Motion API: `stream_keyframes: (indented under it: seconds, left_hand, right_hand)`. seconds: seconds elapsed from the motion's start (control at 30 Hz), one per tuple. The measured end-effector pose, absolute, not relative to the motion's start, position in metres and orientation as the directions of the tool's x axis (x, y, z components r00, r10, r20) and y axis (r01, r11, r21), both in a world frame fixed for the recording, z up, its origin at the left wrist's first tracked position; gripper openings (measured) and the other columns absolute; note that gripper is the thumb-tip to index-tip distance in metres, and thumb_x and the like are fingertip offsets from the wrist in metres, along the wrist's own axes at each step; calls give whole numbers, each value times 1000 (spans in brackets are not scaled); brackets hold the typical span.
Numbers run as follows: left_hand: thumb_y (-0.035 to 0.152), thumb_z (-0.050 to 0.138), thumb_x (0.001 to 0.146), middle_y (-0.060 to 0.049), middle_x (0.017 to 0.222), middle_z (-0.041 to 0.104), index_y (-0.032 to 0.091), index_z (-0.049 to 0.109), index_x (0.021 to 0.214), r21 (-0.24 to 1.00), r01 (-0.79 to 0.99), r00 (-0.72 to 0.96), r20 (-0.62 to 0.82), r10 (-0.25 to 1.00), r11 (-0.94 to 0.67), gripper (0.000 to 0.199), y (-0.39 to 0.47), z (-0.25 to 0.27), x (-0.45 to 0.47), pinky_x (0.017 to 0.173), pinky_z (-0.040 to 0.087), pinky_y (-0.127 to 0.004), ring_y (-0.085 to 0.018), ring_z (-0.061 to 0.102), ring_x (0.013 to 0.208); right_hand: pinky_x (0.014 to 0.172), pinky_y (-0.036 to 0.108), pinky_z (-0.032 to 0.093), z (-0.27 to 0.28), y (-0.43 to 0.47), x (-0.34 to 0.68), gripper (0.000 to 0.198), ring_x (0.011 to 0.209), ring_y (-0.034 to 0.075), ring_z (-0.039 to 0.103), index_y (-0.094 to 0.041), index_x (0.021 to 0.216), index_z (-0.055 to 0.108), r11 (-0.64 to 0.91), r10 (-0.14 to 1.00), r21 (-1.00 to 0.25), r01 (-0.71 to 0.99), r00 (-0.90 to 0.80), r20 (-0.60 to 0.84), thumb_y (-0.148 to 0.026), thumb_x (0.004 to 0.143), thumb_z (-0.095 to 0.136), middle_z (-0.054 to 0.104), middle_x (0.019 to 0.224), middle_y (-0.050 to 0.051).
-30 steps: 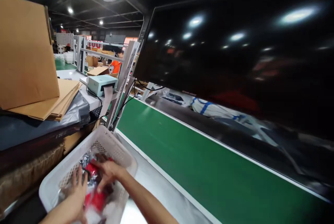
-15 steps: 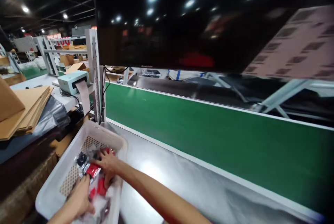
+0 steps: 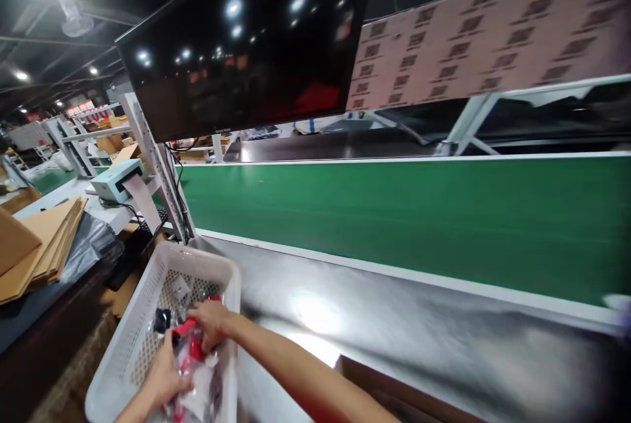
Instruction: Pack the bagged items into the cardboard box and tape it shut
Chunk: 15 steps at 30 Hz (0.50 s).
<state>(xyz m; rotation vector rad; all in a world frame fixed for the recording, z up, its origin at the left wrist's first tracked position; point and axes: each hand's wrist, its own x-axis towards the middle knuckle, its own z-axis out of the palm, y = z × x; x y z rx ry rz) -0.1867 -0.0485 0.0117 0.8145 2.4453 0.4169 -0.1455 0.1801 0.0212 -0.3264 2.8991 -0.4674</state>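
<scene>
Both of my hands are inside a white plastic basket with perforated walls. In it lies a heap of clear plastic bags with red, white and dark contents, too jumbled to name. My right hand has its fingers curled on a red item in a clear bag. To its left, my left hand rests against the bags, thumb apart from its fingers, fingertips by the same red item. A black packet and a small white packet lie deeper in the basket.
A metal worktop borders a green conveyor belt. Above stand a dark screen and a sheet of printed codes. A label printer and cardboard sheets are at left. A brown box edge shows below.
The camera view has turned to the right, bringing the code sheet and a box edge into sight. My right fingers, spread before, now curl on the red bagged item; my left hand has moved closer.
</scene>
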Motion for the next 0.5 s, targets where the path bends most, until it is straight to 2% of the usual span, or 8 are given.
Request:
stream_keyframes:
  seconds: [0.07, 0.17, 0.27, 0.37, 0.43, 0.5]
  left_hand:
    - [9, 77, 61, -9, 129, 76, 14, 42, 154, 543, 414, -671, -361, 648, 731, 100, -50, 21, -194, 94, 60, -31, -24, 74, 107]
    - [8, 73, 66, -7, 130, 76, 16, 51, 150, 578, 467, -665, -269, 696, 669, 87, -53, 46, -206, 98, 58, -31, -24, 74, 112]
    - [11, 68, 72, -9, 133, 75, 13, 57, 149, 538, 530, -691, -173, 702, 655, 78, -61, 81, -216, 103, 55, -30, -23, 73, 118]
    - [21, 66, 77, -9, 124, 76, 12, 61, 147, 474, 543, -745, -110, 658, 693, 71, -72, 121, -224, 97, 54, -32, -24, 73, 106]
    - [31, 64, 77, -8, 115, 76, 13, 62, 147, 442, 529, -791, -52, 610, 724, 72, -81, 143, -228, 92, 54, -33, -23, 73, 97]
    - [42, 63, 74, -8, 111, 76, 14, 63, 147, 428, 500, -833, 1, 553, 753, 78, -86, 160, -228, 91, 54, -34, -25, 73, 96]
  right_hand:
    - [84, 38, 62, 27, 179, -141, 59, 99, 37, 74, -18, 128, 75, 919, -218, -356, -167, -970, -110, -19, 76, 104, 71, 117, 8]
    - [81, 34, 60, 41, 178, -137, 59, 101, 35, 73, -20, 126, 76, 902, -168, -407, -142, -985, -29, -23, 74, 105, 72, 115, 5]
    - [82, 32, 56, 61, 178, -135, 59, 103, 34, 71, -19, 125, 76, 883, -109, -448, -138, -990, 91, -25, 75, 106, 72, 116, 4]
    - [86, 29, 52, 85, 184, -134, 63, 108, 30, 69, -18, 131, 75, 856, -56, -489, -170, -970, 238, -20, 76, 107, 70, 122, 4]
    - [85, 28, 51, 102, 190, -133, 68, 107, 28, 68, -18, 133, 74, 830, -32, -519, -205, -946, 322, -17, 74, 108, 70, 121, 3]
    - [80, 27, 51, 118, 198, -130, 65, 100, 27, 69, -18, 128, 75, 804, -11, -544, -240, -921, 390, -13, 72, 109, 70, 116, 2]
